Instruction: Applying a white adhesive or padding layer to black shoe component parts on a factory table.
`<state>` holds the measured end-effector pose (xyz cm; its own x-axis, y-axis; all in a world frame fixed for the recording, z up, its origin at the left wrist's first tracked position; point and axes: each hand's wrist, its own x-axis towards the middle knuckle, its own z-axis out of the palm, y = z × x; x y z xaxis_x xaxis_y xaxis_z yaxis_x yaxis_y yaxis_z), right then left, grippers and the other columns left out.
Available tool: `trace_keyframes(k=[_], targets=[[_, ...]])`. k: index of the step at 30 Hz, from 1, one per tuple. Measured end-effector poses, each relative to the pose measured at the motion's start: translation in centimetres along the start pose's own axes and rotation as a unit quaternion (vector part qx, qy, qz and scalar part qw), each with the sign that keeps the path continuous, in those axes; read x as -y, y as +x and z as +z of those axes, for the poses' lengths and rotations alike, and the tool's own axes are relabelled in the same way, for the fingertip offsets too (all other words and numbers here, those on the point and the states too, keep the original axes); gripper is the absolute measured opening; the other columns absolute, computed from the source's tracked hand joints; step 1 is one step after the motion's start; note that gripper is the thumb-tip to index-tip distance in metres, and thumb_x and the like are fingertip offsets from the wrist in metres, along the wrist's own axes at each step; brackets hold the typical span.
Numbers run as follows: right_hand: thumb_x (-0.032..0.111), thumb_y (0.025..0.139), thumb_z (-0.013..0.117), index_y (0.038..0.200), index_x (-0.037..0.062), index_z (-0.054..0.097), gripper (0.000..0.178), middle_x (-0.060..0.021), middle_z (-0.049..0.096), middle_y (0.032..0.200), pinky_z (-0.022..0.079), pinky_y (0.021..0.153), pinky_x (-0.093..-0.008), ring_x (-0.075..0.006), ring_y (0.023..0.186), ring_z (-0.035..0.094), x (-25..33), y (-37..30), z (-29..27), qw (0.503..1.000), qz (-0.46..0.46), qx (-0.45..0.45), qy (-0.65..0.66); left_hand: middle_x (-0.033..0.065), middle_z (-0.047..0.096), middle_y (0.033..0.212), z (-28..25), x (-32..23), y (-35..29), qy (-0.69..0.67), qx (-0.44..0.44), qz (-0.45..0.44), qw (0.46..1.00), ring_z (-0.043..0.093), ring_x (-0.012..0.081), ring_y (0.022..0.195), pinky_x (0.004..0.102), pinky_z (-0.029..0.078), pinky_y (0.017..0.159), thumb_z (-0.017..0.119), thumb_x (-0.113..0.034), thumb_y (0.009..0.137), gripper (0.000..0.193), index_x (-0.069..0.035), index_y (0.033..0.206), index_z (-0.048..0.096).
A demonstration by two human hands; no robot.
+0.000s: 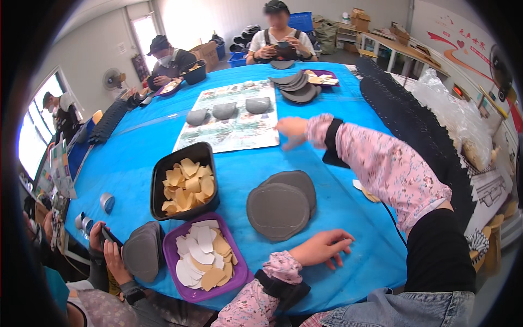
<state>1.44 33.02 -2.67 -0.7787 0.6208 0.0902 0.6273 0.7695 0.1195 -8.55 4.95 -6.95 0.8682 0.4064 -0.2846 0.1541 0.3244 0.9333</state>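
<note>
My left hand (324, 248) rests low over the blue table cover with fingers loosely stretched and nothing in them. Just beyond it lies a small stack of grey rounded pads (278, 211) with a stitched outline. My right hand (292, 132) reaches out at the right edge of a paint-stained white board (234, 139); motion smears its fingers, and whether they hold anything is unclear. Three grey curved pieces (224, 110) sit in a row on that board. Both my forearms wear pink floral sleeves with black bands.
Left of the pads stand a black bin (157, 185) of tan pieces and a purple tray (242, 275) of white and tan pieces. A neighbour's hands (115, 259) are beside another pad stack (143, 252). Dark pads (400, 114) line the right side. Other people sit across the blue table (327, 158).
</note>
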Motion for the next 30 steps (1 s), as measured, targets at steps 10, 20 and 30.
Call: trace_keyframes(k=[10, 20, 30], targets=[[0.008, 0.081, 0.051, 0.085, -0.0002, 0.056, 0.010, -0.0138, 0.064, 0.078, 0.051, 0.066, -0.0403, -0.0307, 0.077, 0.065, 2.6, 2.2, 0.2, 0.982, -0.143, -0.012, -0.122, 0.0076, 0.059, 0.100, 0.2, -0.2, 0.6, 0.008, 0.003, 0.014, 1.000, 0.062, 0.0119, 0.075, 0.0265, 0.055, 0.061, 0.047, -0.028, 0.100, 0.034, -0.004, 0.123, 0.050], [0.035, 0.092, 0.053, 0.110, 0.0012, 0.056, 0.038, -0.0097, 0.063, 0.090, 0.055, 0.064, -0.0350, -0.0233, 0.080, 0.064, -2.0, 6.8, 0.9, 0.726, 0.370, -0.072, 0.576, 0.0089, 0.060, 0.098, 0.2, -0.2, 0.6, 0.020, -0.001, 0.021, 1.000, 0.063, 0.0133, 0.072, 0.0261, 0.055, 0.059, 0.046, -0.027, 0.100, 0.035, -0.002, 0.124, 0.050], [0.024, 0.089, 0.064, 0.097, 0.0066, 0.058, 0.020, -0.0036, 0.065, 0.084, 0.044, 0.044, -0.0237, -0.0099, 0.058, 0.056, -2.3, 9.6, 4.8, 0.632, 0.385, -0.152, 0.656, 0.0094, 0.061, 0.100, 0.2, -0.1, 0.0, 0.013, -0.007, 0.012, 1.000, 0.063, 0.0133, 0.074, 0.0265, 0.055, 0.061, 0.047, -0.024, 0.099, 0.034, -0.003, 0.126, 0.048]])
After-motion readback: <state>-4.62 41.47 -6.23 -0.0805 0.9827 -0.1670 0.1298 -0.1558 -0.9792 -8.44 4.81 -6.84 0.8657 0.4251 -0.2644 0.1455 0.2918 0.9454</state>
